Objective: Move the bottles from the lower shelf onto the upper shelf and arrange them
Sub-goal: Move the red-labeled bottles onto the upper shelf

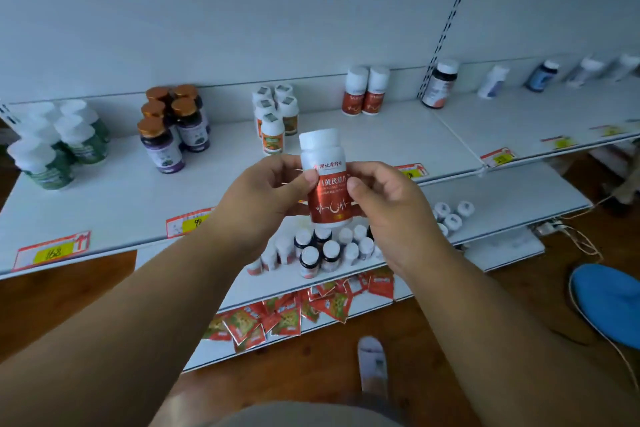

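I hold a white bottle with a red label (327, 180) upright in front of me, above the front edge of the upper shelf (225, 180). My left hand (266, 194) grips its left side and my right hand (384, 198) grips its right side. Two matching red-label bottles (363, 92) stand at the back of the upper shelf. On the lower shelf (502, 198), partly hidden behind my hands, stand several small bottles with white caps (322, 251).
The upper shelf also carries green-label bottles (59, 142), purple bottles with gold caps (173, 125) and orange-label bottles (275, 118). More bottles stand on the right-hand shelf section (440, 83). Red sachets (298, 308) lie on the bottom shelf. A blue stool (609, 302) and cable sit at floor right.
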Available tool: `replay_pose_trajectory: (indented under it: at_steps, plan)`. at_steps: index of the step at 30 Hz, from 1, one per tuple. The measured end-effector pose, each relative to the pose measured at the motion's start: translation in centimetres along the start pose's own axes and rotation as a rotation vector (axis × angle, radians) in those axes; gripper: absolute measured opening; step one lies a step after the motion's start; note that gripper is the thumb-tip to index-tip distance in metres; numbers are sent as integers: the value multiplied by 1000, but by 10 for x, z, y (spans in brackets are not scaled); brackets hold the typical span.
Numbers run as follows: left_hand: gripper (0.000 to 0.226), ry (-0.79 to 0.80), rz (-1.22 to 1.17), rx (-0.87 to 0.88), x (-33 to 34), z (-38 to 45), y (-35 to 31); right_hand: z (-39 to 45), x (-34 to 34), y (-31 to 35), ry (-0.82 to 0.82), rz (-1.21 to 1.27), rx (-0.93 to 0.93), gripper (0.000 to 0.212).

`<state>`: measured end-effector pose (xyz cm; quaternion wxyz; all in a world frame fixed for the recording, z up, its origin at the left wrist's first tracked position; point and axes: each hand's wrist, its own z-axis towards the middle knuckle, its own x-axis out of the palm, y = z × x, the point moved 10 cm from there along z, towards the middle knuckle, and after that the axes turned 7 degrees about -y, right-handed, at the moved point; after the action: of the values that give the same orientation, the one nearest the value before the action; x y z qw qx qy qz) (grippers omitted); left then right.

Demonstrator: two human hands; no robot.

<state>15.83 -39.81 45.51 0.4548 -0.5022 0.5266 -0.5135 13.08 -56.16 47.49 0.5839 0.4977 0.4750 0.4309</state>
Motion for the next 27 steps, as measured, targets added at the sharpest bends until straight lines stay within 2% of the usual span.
replay_pose_trajectory:
  at_steps: [3, 6, 12, 15, 20, 23, 27]
  plan:
    - [39, -3, 19, 19, 32, 29, -2, 33, -30, -4, -21, -40, -20, 14]
    - [31, -15, 63, 31, 70, 63, -3, 75, -64, -12, -16, -109, -14, 12]
    - [20, -139, 79, -54, 127, 128, 8, 169, -109, -32, 92, -218, 20, 15]
    - [19, -252, 225, -33, 134, 154, 9, 209, -112, -41, 181, -316, -11, 18]
    - [29, -339, 459, 3, 143, 185, 11, 255, -103, -49, 279, -364, -29, 46]
    - [35, -373, 539, -33, 139, 197, 20, 270, -92, -53, 330, -421, -63, 47]
    - [38, -464, 582, -93, 129, 207, 37, 287, -79, -58, 337, -469, -118, 36]
